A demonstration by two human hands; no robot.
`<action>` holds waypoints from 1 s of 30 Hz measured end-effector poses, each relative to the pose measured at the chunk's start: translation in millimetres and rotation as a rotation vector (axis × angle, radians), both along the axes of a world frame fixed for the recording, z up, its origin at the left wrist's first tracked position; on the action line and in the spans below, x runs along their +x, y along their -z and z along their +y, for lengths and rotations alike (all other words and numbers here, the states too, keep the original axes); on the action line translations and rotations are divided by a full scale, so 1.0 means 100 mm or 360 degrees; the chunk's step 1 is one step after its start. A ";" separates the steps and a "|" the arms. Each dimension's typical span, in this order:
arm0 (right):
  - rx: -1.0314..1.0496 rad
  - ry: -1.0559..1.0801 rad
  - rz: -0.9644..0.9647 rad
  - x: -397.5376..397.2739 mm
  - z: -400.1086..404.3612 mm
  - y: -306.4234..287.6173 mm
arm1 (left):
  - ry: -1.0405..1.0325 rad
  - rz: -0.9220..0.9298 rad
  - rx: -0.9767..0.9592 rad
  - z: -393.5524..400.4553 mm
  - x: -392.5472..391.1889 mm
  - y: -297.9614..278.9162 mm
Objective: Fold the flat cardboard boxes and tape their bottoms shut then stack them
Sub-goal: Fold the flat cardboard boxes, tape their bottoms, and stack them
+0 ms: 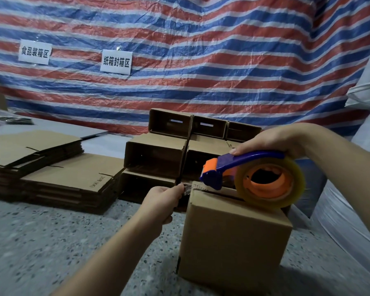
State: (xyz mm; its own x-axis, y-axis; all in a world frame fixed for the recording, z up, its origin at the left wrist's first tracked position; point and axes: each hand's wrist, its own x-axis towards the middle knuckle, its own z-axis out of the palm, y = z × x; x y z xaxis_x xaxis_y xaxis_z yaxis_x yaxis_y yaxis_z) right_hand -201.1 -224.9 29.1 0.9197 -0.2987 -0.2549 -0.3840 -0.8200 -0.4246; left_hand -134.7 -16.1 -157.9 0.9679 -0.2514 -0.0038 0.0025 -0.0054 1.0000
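Now the box (233,233) on the floor (41,242) gets taped.
Left hand (162,201) pinches the sticky tape end; right hand (271,139) grips the tape gun (244,167). Light, stiff cardboard; hold its sides.

Right hand (271,139) holds tape dispenser (239,167) on box (233,238); left hand (162,199) pinches tape end (186,187).

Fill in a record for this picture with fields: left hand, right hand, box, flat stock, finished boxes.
left hand: pinches tape end at box edge
right hand: grips dispenser on box top
box: folded, seam untaped
flat stock: piled on the left
finished boxes: stacked behind, openings toward camera
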 end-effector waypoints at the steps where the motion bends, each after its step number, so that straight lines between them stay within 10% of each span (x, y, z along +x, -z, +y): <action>1: 0.0004 0.0008 -0.0003 0.00 0.00 0.00 | 0.0010 0.0003 0.0007 0.00 -0.01 0.00; 20: 0.0120 0.0042 -0.0007 -0.05 0.06 0.03 | 0.0128 0.0207 0.0145 -0.17 -0.12 0.26; 30: 0.0107 0.0015 0.0000 -0.05 0.06 0.03 | 0.0354 -0.0510 0.0097 -0.16 -0.39 0.14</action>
